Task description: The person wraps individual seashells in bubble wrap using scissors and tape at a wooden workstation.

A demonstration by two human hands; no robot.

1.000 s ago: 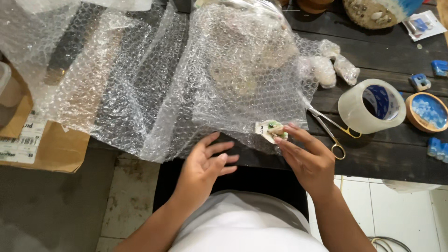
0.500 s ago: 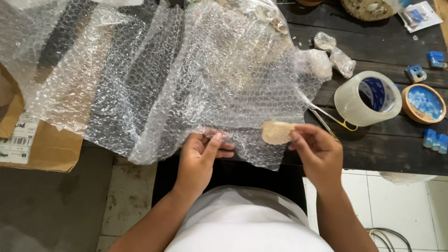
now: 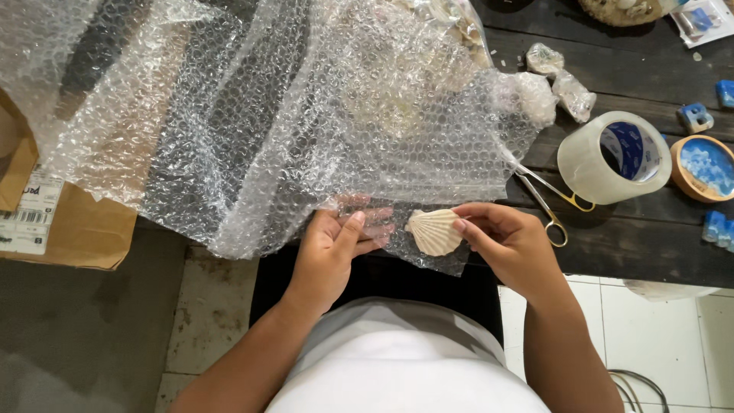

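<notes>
The right hand (image 3: 514, 243) pinches a pale scallop shell (image 3: 434, 231) at its fingertips; the left hand (image 3: 336, 246), just beside, grips the bubble wrap (image 3: 306, 130) edge under it.

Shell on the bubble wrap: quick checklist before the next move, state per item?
1. Scallop shell held: ok, right hand pinches its edge.
2. Shell over the wrap: ok, it lies on the near edge of the bubble wrap.
3. Wrap edge controlled: ok, left hand grips it, fingers tucked under the sheet.
4. Scissors free: ok, on the dark table, tips under the wrap corner.
5. Tape roll within reach: ok, just beyond the scissors.
6. Shell undamaged: cannot tell, only one face shows.
</notes>
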